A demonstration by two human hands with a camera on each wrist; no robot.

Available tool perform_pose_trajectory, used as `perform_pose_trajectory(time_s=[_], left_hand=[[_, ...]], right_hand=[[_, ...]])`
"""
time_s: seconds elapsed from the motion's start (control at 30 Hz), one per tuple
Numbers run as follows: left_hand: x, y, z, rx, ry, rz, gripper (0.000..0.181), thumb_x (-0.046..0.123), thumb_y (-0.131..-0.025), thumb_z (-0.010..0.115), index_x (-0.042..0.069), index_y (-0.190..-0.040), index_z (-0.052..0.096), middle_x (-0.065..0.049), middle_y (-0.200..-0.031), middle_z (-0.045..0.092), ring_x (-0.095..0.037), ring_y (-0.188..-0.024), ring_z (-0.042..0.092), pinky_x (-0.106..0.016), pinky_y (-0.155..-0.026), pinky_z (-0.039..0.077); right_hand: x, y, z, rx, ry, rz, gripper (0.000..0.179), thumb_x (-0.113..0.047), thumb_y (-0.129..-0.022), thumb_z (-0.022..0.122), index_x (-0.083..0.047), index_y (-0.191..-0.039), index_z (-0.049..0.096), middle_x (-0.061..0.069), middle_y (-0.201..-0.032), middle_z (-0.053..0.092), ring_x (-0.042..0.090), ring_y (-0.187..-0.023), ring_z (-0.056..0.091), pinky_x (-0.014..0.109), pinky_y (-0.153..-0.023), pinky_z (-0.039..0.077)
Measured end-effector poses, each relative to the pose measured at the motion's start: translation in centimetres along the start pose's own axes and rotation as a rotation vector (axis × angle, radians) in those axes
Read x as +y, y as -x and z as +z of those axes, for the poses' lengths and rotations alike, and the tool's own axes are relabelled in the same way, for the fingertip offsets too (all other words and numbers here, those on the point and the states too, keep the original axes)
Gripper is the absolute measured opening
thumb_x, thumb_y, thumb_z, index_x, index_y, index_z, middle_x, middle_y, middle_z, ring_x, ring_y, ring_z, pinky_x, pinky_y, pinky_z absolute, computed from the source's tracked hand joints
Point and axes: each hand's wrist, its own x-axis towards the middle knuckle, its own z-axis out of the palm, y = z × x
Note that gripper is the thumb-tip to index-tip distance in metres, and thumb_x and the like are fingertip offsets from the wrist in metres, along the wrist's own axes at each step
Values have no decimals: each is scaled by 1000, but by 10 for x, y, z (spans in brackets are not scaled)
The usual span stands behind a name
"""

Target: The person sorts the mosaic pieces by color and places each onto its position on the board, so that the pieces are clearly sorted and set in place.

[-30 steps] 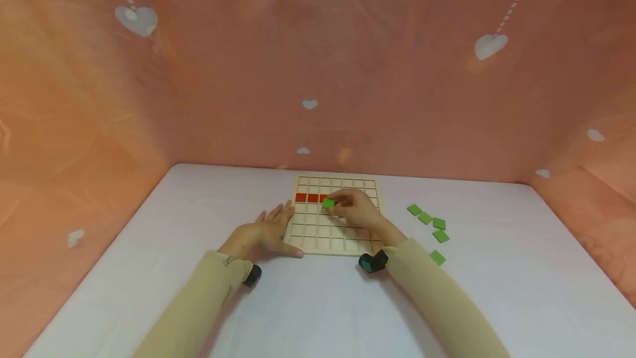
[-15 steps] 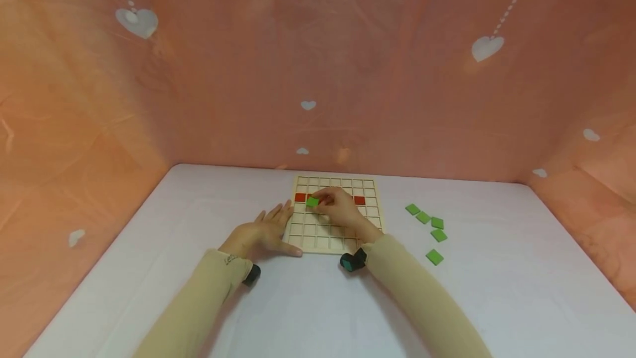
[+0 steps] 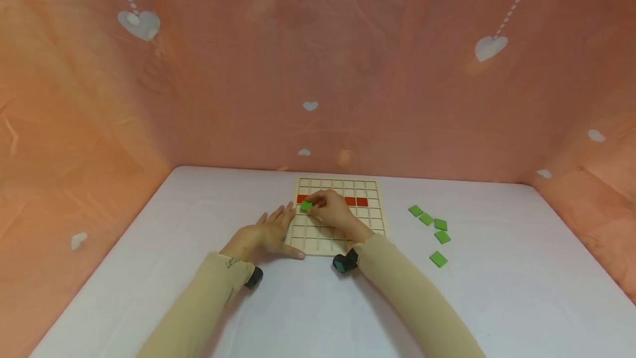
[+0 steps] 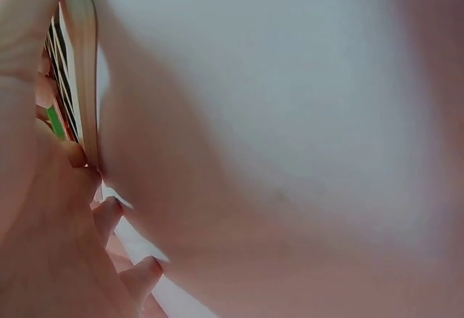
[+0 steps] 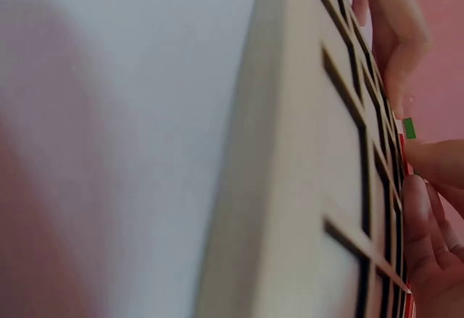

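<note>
At the left, the left hand point(image 3: 265, 235) seems best used to steady the wooden board point(image 3: 314, 245), pressing lightly while keeping clear of the squares. It lies spread wide, holding nothing, fingertips at the board's left edge and thumb by the near left corner.

Next comes a red tile point(image 3: 301, 199) in the leftmost column. Just on its near side, over the left part of the board, is the green tile point(image 3: 306, 206). Handling it well probably means gripping only its edge, squaring it to the grid lines and lowering it level, without nudging the red row. Whether it touches the board cannot be told.

The right hand point(image 3: 335, 210) pinches that tile by its right side between thumb and fingers, the gap narrowed to the tile itself. Its knuckles hide the middle of the row.

Past the hand, two more red tiles point(image 3: 362, 202) show in the same row. Farther right, well apart from the board, five loose green tiles point(image 3: 426, 219) lie on the bench point(image 3: 487, 269).
</note>
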Motion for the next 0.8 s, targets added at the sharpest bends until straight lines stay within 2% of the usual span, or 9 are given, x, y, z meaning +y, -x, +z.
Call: perform_pose_trajectory(time_s=[0.23, 0.6, 0.8], left_hand=[[0, -1, 1, 3, 2, -7, 110, 58, -82, 65, 0, -153, 4, -14, -162, -7, -32, -149, 0, -54, -119, 6], [3, 0, 3, -17, -32, -27, 110, 61, -83, 63, 0, -153, 2, -13, -162, -8, -30, -149, -1, -53, -120, 6], [5, 1, 0, -5, -50, -59, 113, 60, -82, 65, 1, -153, 1, -13, -162, -3, -30, -149, 4, -51, -120, 8]], right_hand=[[-1, -1, 5, 11, 32, -29, 26, -1, -82, 67, 1, -108, 70, 13, -97, 70, 16, -82, 63, 23, -72, 52], [-3, 2, 9, 5, -1, 35, 28, -5, -82, 70, -1, -110, 70, 11, -98, 68, 17, -83, 61, 23, -69, 51], [-2, 4, 9, 25, -35, 33, 28, -3, -83, 68, -1, -110, 69, 12, -99, 69, 18, -87, 63, 27, -77, 53]])
